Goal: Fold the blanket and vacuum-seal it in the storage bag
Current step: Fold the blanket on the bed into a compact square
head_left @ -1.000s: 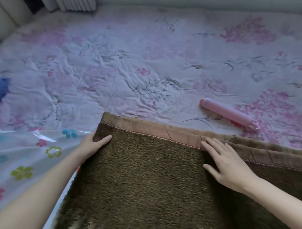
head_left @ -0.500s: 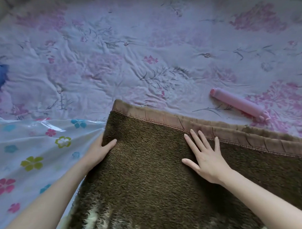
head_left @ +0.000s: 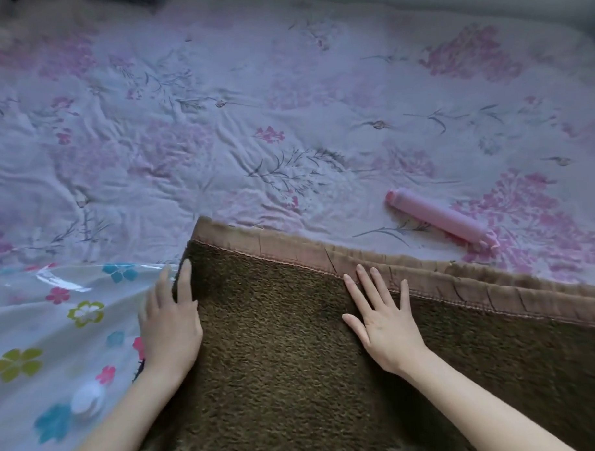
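A dark olive fleece blanket [head_left: 287,354] with a tan satin border lies folded in layers on the bed, its left corner pointing away from me. My left hand [head_left: 173,325] rests flat on the blanket's left edge, fingers straight, half over the storage bag. My right hand [head_left: 382,318] lies flat and spread on the blanket just below the border seam. Left of the blanket lies the clear storage bag [head_left: 39,322], printed with coloured flowers and fitted with a white round valve [head_left: 88,399]. A pink pump tube [head_left: 439,217] lies on the sheet beyond the blanket's border.
The bed is covered by a wrinkled pale sheet with pink floral print [head_left: 218,127]. A grey wall or headboard edge runs along the far top right.
My left hand slid down the blanket's left edge toward me and flattened. My right hand stayed flat just below the border. The view tilted down, bringing the bag's valve into sight.
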Motion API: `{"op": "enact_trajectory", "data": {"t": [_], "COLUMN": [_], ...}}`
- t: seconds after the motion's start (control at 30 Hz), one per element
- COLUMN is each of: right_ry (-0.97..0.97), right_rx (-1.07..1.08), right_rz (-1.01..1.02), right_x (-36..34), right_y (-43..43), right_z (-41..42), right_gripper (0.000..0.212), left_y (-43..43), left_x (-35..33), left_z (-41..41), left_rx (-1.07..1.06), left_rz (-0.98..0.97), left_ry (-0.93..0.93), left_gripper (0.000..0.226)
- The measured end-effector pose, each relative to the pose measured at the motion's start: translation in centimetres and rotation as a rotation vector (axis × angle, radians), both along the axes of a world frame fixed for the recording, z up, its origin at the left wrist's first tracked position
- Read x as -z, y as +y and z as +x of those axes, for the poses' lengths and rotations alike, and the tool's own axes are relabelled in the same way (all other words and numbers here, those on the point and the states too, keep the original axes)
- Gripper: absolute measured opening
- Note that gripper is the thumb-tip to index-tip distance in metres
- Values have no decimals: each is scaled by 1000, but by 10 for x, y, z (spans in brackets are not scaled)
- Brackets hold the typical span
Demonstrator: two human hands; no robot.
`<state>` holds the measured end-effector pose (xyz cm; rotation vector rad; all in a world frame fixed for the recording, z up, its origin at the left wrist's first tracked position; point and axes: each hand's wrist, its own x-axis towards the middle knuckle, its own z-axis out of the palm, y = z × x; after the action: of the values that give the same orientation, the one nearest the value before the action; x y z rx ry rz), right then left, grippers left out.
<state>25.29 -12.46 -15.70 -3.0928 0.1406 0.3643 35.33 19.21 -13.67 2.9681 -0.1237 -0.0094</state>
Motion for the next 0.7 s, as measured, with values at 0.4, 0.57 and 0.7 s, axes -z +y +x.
{"op": "enact_trajectory", "data": {"t": [0.4, 0.57, 0.7], "right_ry": [66, 144, 226], "right_rx": [128, 263, 440], "right_rz": [70, 11, 10], "right_x": [-33, -31, -25], "right_y": [-14, -73, -110], "right_z": [-161, -225, -270], "right_gripper": [61, 58, 62], "left_y": [-49, -74, -103], "left_x": [13, 3, -18], "left_z": [-132, -126, -144], "left_rx": [465, 388, 253], "left_rz": [231, 406, 464], "left_ry": [384, 375, 403], "left_gripper": [78, 73, 60]}}
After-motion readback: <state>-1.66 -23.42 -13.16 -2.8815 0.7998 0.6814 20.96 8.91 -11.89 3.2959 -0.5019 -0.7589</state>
